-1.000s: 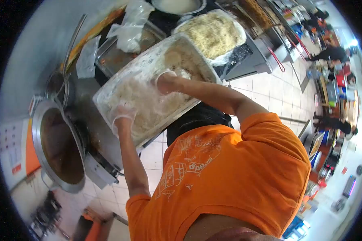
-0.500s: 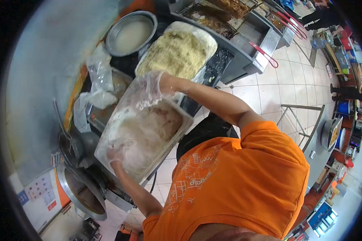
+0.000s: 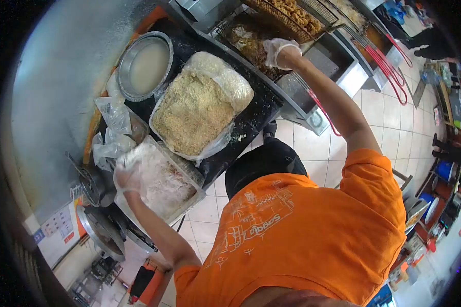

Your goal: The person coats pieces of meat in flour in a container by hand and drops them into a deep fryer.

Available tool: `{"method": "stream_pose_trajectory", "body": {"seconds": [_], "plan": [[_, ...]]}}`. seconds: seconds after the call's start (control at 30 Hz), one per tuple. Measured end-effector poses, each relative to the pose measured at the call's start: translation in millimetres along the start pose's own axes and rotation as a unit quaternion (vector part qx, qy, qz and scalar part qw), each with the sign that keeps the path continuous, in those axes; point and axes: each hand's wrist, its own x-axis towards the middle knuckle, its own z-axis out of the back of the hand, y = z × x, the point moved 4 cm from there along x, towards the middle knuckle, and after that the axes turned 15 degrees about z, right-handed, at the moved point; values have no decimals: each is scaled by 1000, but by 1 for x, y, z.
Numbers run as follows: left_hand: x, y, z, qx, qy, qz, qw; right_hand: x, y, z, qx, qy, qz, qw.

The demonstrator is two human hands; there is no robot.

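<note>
My left hand, in a clear plastic glove, is over the left part of a white tub of pale flour; motion blur hides its fingers. My right hand, also gloved, reaches over a fryer of dark oil, beside its basket. The glove and the angle hide its fingers, and I cannot make out anything held. Between the hands, a plastic-lined tray of yellowish crumbs rests on the black counter.
A metal bowl of whitish liquid stands behind the crumbs. Plastic bags lie near the wall. Fried pieces fill a basket at the top. Red-handled baskets are at the right, and a large pot is at the lower left.
My right hand has left the tub, passed the crumbs and moved to above the fryer. My left hand has stayed at the tub. The view has shifted toward the fryer.
</note>
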Motion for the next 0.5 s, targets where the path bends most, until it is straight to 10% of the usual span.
{"method": "stream_pose_trajectory", "body": {"seconds": [0.2,0.5], "plan": [[4,-161,-1,-109,43,-121,986,31,-73,-139,-34,94,61,993],[-45,-398,-57,-16,213,-285,934,-37,-35,-16,51,23,-32,998]]}}
